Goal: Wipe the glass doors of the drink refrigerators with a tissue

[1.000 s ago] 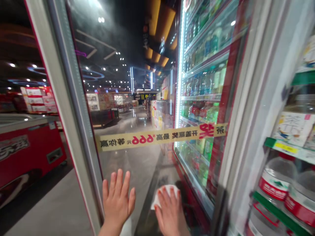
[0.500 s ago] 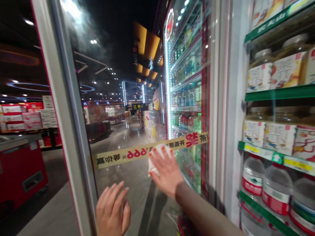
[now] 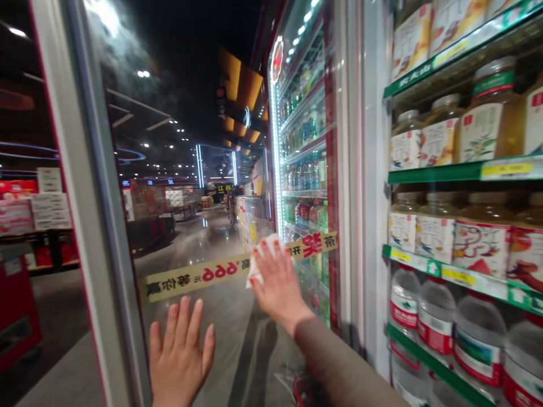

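Note:
A glass cooler door (image 3: 231, 316) stands in front of me, crossed by a yellow promotional strip (image 3: 173, 284) with mirrored lettering. My right hand (image 3: 280, 285) presses a white cloth (image 3: 254, 271) to the glass over the strip's middle. Its fingers lie stretched over the cloth, which shows around the fingertips and at the hand's left side. Lower left, my left hand (image 3: 178, 347) is raised, palm toward the glass, fingers apart and holding nothing. I cannot tell whether it touches the pane.
The door's metal frame (image 3: 87, 198) rises on the left. To the right, shelves (image 3: 466, 169) hold tea bottles and large water bottles (image 3: 479, 339). Through the glass appears another lit drinks cooler (image 3: 305, 147). A red case (image 3: 19, 305) and stacked boxes (image 3: 51, 209) stand beyond the frame.
My left hand has straightened and spread its fingers, from a loose curl. My right hand stays on the cloth and has shifted slightly along the strip. The view has turned a little right.

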{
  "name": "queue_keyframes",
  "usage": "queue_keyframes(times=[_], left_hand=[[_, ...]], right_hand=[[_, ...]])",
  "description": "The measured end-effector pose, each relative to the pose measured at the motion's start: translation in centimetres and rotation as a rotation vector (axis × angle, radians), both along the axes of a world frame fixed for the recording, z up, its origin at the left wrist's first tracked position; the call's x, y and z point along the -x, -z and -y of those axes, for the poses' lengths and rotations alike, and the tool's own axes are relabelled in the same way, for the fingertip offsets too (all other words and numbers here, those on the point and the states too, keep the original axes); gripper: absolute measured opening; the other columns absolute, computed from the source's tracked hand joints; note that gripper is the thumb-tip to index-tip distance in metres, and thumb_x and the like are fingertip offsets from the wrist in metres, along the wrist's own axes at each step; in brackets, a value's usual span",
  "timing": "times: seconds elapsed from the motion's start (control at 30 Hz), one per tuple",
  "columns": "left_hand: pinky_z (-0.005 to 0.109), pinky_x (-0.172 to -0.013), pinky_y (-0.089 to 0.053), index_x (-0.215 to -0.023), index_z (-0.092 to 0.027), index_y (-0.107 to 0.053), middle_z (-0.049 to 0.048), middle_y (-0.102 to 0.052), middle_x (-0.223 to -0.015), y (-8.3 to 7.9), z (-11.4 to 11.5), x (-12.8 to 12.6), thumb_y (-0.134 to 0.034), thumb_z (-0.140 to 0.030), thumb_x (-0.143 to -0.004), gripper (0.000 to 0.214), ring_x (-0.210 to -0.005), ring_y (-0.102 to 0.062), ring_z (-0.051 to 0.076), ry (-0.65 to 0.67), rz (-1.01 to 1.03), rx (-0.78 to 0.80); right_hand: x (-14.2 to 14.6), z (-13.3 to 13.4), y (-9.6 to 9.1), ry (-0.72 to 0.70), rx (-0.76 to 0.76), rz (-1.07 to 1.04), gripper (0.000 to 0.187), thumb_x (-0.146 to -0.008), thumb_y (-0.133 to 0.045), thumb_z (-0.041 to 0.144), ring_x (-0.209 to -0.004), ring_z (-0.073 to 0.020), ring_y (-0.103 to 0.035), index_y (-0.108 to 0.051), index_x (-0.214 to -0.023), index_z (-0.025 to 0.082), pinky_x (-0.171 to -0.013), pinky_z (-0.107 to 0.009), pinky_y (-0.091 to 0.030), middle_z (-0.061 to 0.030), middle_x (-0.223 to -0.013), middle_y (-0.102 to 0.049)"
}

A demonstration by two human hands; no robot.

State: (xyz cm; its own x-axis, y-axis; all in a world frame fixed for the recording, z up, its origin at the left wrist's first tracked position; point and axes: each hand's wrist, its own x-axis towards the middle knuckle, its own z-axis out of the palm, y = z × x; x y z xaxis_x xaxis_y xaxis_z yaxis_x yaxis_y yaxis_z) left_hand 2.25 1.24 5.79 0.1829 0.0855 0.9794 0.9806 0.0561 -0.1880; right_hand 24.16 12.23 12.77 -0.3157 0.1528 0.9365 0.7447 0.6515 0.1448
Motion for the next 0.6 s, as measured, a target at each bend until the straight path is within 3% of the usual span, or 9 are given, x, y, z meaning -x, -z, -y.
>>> queue_keyframes(times=[0.1,0.17,0.23,0.3,0.37,0.47,0.53,0.6], left_hand=[[0.047,-0.142,-0.009,-0.17,-0.024,-0.033,0.0095,-0.032,-0.177,0.0,-0.1,-0.3,-0.066,-0.029,-0.1,0.077,-0.17,-0.02,0.02,0.022,0.045,-0.005],[0.046,-0.143,-0.009,-0.17,-0.024,-0.032,0.0095,-0.031,-0.177,0.1,-0.1,-0.3,-0.065,-0.028,-0.099,0.078,-0.17,-0.02,0.019,-0.005,0.042,-0.018],[0.046,-0.143,-0.009,-0.17,-0.023,-0.03,0.0097,-0.03,-0.177,0.2,-0.1,-0.2,-0.066,-0.028,-0.098,0.081,-0.17,-0.02,0.02,-0.045,0.016,-0.014],[0.047,-0.143,-0.01,-0.17,-0.02,-0.03,0.0107,-0.031,-0.176,0.3,-0.1,0.1,-0.067,-0.027,-0.097,0.082,-0.17,-0.02,0.022,-0.08,-0.014,-0.003],[0.048,-0.143,-0.01,-0.17,-0.018,-0.03,0.012,-0.031,-0.176,0.4,-0.2,0.4,-0.067,-0.026,-0.097,0.082,-0.17,-0.02,0.023,-0.109,-0.033,-0.005],[0.049,-0.143,-0.011,-0.17,-0.018,-0.031,0.0126,-0.031,-0.176,0.5,-0.2,0.4,-0.068,-0.025,-0.096,0.082,-0.17,-0.02,0.023,-0.12,-0.044,-0.015],[0.049,-0.143,-0.012,-0.169,-0.018,-0.032,0.0125,-0.032,-0.176,0.5,-0.1,0.3,-0.068,-0.024,-0.096,0.082,-0.17,-0.02,0.023,-0.093,-0.03,-0.017],[0.049,-0.143,-0.012,-0.169,-0.019,-0.033,0.0124,-0.033,-0.176,0.3,-0.1,0.1,-0.068,-0.022,-0.096,0.082,-0.17,-0.021,0.022,-0.061,-0.014,-0.025]], right_hand=[[-5.6,-3.7,1.7,0.117,0.126,-0.389,0.073,-0.111,-0.034,0.036,-0.172,-0.0344,-0.01,-0.007,-0.177,0.018,-0.135,-0.068,-0.024,-0.0172,-0.184,-0.015],[-8.1,-5.6,2.5,0.143,0.172,-0.589,0.072,-0.112,-0.024,0.038,-0.172,-0.0368,-0.008,0.001,-0.176,0.016,-0.133,-0.073,-0.023,-0.0216,-0.184,-0.009],[-8.3,-6.5,2.2,0.139,0.183,-0.699,0.074,-0.112,-0.019,0.041,-0.171,-0.0421,-0.002,0.008,-0.175,0.012,-0.129,-0.082,-0.019,-0.0267,-0.183,-0.003],[-6.6,-6.2,0.4,0.119,0.196,-0.756,0.076,-0.112,-0.021,0.044,-0.171,-0.0435,0.002,0.01,-0.175,0.015,-0.128,-0.085,-0.014,-0.0247,-0.183,0.0],[-3.3,-4.4,-2.4,0.081,0.19,-0.687,0.075,-0.112,-0.024,0.044,-0.171,-0.0416,0.003,0.008,-0.176,0.02,-0.129,-0.084,-0.012,-0.0186,-0.185,0.0],[2.6,-0.2,-6.3,-0.02,0.076,-0.345,0.074,-0.112,-0.033,0.037,-0.172,-0.0375,-0.001,-0.001,-0.177,0.025,-0.133,-0.078,-0.014,-0.0094,-0.186,-0.008],[5.4,2.0,-7.4,-0.128,-0.07,-0.046,0.073,-0.11,-0.041,0.033,-0.172,-0.0322,-0.009,-0.012,-0.176,0.027,-0.137,-0.07,-0.018,-0.0036,-0.184,-0.02],[5.8,2.5,-7.0,-0.22,-0.195,0.236,0.07,-0.11,-0.047,0.036,-0.171,-0.0249,-0.016,-0.022,-0.174,0.031,-0.14,-0.059,-0.022,0.0032,-0.181,-0.03]])
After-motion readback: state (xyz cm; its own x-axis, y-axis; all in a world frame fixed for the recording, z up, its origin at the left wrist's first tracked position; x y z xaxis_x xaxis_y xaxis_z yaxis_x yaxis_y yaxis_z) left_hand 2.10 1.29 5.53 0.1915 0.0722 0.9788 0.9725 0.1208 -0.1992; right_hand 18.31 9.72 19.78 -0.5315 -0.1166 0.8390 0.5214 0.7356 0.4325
